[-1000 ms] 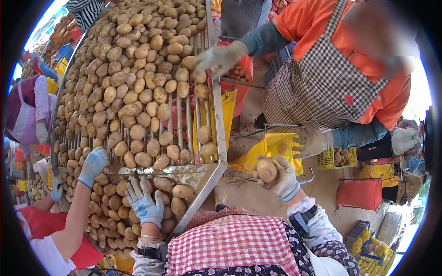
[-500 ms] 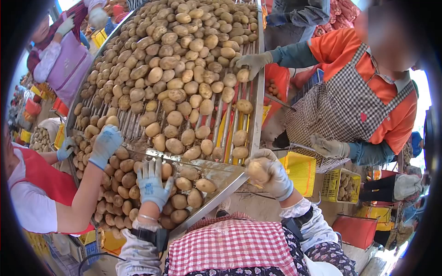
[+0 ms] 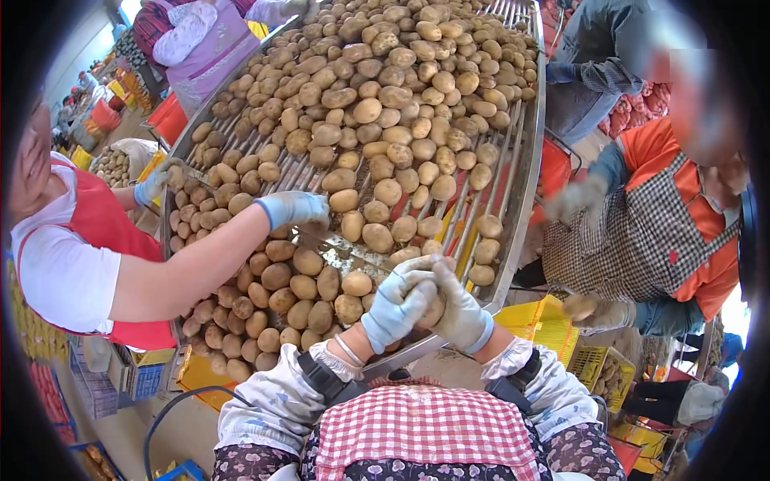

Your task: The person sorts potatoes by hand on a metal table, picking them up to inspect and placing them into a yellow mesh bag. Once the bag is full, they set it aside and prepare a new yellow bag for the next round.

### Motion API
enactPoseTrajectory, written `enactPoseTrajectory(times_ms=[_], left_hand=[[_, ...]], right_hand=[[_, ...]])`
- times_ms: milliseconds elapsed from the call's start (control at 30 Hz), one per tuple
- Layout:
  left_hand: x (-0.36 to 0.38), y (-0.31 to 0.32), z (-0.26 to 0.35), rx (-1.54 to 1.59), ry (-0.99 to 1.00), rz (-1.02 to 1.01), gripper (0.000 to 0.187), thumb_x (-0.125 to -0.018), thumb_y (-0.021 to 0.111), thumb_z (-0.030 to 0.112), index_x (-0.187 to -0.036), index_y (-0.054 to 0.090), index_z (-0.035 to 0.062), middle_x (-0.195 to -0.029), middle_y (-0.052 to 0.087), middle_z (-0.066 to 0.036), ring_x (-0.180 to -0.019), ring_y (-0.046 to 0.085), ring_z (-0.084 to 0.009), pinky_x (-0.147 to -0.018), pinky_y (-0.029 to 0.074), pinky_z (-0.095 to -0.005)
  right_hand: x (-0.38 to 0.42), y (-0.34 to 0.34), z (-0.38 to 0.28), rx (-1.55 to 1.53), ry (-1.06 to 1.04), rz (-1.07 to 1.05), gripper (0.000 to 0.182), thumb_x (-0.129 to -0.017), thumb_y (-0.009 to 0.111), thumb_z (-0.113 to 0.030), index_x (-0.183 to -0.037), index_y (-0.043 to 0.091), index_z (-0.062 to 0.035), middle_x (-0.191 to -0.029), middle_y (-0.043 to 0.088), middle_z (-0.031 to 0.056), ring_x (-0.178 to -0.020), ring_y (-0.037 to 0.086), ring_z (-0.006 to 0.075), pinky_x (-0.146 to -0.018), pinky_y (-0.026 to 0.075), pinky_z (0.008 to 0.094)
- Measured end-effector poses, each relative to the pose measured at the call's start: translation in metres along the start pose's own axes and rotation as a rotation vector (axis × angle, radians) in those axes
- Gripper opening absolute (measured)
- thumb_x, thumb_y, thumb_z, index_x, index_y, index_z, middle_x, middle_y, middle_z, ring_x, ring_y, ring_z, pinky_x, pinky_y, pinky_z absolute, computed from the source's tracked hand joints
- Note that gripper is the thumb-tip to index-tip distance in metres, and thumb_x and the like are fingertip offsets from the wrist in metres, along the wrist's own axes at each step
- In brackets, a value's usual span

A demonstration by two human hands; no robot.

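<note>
My left hand (image 3: 393, 305) and my right hand (image 3: 464, 317), both in pale work gloves, meet over the near edge of a metal sorting table (image 3: 513, 248). Between them is a brown potato (image 3: 433, 311), partly hidden by my fingers. My right hand is closed round it from the right; the fingers of my left hand are bent against it from the left. Just left of my hands, loose potatoes (image 3: 301, 289) fill the table's near tray. Beyond lie many more potatoes (image 3: 377, 104) on metal rollers (image 3: 457, 232).
A person in a red apron (image 3: 104, 232) reaches across the tray from the left. Across the table's right side stands a person in a checked apron (image 3: 642, 216), holding a potato (image 3: 579, 306). Yellow crates (image 3: 553, 325) stand at the right. A dark cable (image 3: 164, 413) curves at lower left.
My left hand has left the tray potatoes and come to the potato in my right hand. The view has shifted. The co-worker at right has drawn a hand back from the table.
</note>
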State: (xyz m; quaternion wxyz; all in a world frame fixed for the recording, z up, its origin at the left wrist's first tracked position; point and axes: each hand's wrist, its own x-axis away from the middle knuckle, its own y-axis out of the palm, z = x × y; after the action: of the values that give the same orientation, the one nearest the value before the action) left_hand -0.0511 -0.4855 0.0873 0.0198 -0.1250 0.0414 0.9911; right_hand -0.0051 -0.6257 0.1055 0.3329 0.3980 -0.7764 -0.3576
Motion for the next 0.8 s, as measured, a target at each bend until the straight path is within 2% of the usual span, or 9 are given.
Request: enactPoseTrajectory(times_ms=[67,133,267,333,433,533,700,767,800], left_hand=[[0.002,0.001,0.000,0.308,-0.092,0.033,0.038,-0.098,0.048,0.027,-0.118,0.059,-0.0029,-0.122,0.059,-0.014,-0.114,0.055,-0.0190,-0.098,0.044,-0.0330],[-0.004,-0.011,0.011,0.639,-0.649,0.012,0.044,-0.100,0.046,0.035,-0.119,0.060,-0.0027,-0.121,0.059,-0.014,-0.114,0.056,-0.0190,-0.099,0.044,-0.0329],[0.002,-0.004,-0.003,0.630,-0.670,0.160,0.049,-0.101,0.043,0.040,-0.120,0.059,-0.0021,-0.123,0.059,-0.013,-0.116,0.054,-0.0201,-0.103,0.041,-0.0346],[0.003,0.004,-0.010,0.046,-0.101,0.108,0.048,-0.102,0.039,0.038,-0.122,0.058,-0.0016,-0.125,0.058,-0.013,-0.120,0.051,-0.0223,-0.106,0.038,-0.0368],[-0.002,-0.021,-0.030,-0.151,0.007,-0.022,0.040,-0.100,0.043,0.029,-0.122,0.058,-0.0004,-0.125,0.058,-0.017,-0.122,0.050,-0.0291,-0.107,0.036,-0.0392],[-0.001,-0.020,-0.034,-0.407,-0.012,0.094,0.032,-0.092,0.048,0.015,-0.119,0.059,0.0020,-0.122,0.059,-0.018,-0.116,0.053,-0.0345,-0.103,0.039,-0.0433],[0.023,-0.070,-0.020,-1.036,0.179,0.125,0.040,-0.086,0.054,0.016,-0.125,0.056,0.0040,-0.123,0.058,-0.017,-0.116,0.051,-0.0393,-0.102,0.038,-0.0474],[0.040,-0.085,-0.018,-1.174,0.159,0.078,0.046,-0.085,0.056,0.018,-0.128,0.053,0.0036,-0.128,0.054,-0.018,-0.120,0.046,-0.0408,-0.104,0.036,-0.0486],[0.045,-0.091,-0.020,-1.227,0.149,0.045,0.049,-0.084,0.057,0.019,-0.130,0.051,0.0034,-0.130,0.052,-0.018,-0.123,0.044,-0.0413,-0.105,0.034,-0.0490]], right_hand=[[0.006,0.010,0.003,0.072,-0.049,0.086,0.050,-0.096,0.044,-0.052,-0.122,0.053,-0.0101,-0.112,0.061,0.0086,-0.106,0.060,0.0224,-0.089,0.051,0.0370],[0.011,-0.002,0.003,-0.046,0.090,0.064,0.044,-0.097,0.045,-0.049,-0.119,0.056,-0.0119,-0.108,0.063,0.0074,-0.097,0.064,0.0232,-0.078,0.056,0.0369],[0.004,0.007,0.006,-0.416,0.081,0.230,0.040,-0.099,0.045,-0.043,-0.117,0.054,-0.0084,-0.098,0.065,0.0083,-0.085,0.068,0.0228,-0.064,0.059,0.0352],[0.005,0.008,0.006,-0.469,0.020,0.343,0.044,-0.096,0.049,-0.046,-0.119,0.053,-0.0084,-0.097,0.065,0.0068,-0.086,0.067,0.0214,-0.065,0.058,0.0338],[0.023,0.011,0.009,0.202,0.024,0.307,0.046,-0.092,0.056,-0.044,-0.119,0.052,-0.0070,-0.102,0.063,0.0064,-0.089,0.062,0.0162,-0.074,0.053,0.0325],[0.043,0.001,0.003,0.148,-0.108,0.160,0.037,-0.093,0.054,-0.033,-0.119,0.052,-0.0070,-0.099,0.062,0.0078,-0.087,0.062,0.0167,-0.074,0.054,0.0325],[0.171,-0.095,-0.028,0.133,-0.452,0.603,0.027,-0.093,0.048,-0.020,-0.114,0.056,-0.0046,-0.098,0.064,0.0115,-0.080,0.064,0.0194,-0.075,0.055,0.0320],[0.246,-0.177,-0.029,1.320,-0.191,1.175,0.034,-0.090,0.054,-0.017,-0.120,0.055,-0.0031,-0.107,0.064,0.0139,-0.092,0.064,0.0251,-0.085,0.053,0.0337],[0.252,-0.172,-0.031,1.318,-0.206,1.212,0.034,-0.090,0.054,-0.017,-0.120,0.055,-0.0031,-0.107,0.064,0.0139,-0.092,0.064,0.0251,-0.085,0.053,0.0337]])
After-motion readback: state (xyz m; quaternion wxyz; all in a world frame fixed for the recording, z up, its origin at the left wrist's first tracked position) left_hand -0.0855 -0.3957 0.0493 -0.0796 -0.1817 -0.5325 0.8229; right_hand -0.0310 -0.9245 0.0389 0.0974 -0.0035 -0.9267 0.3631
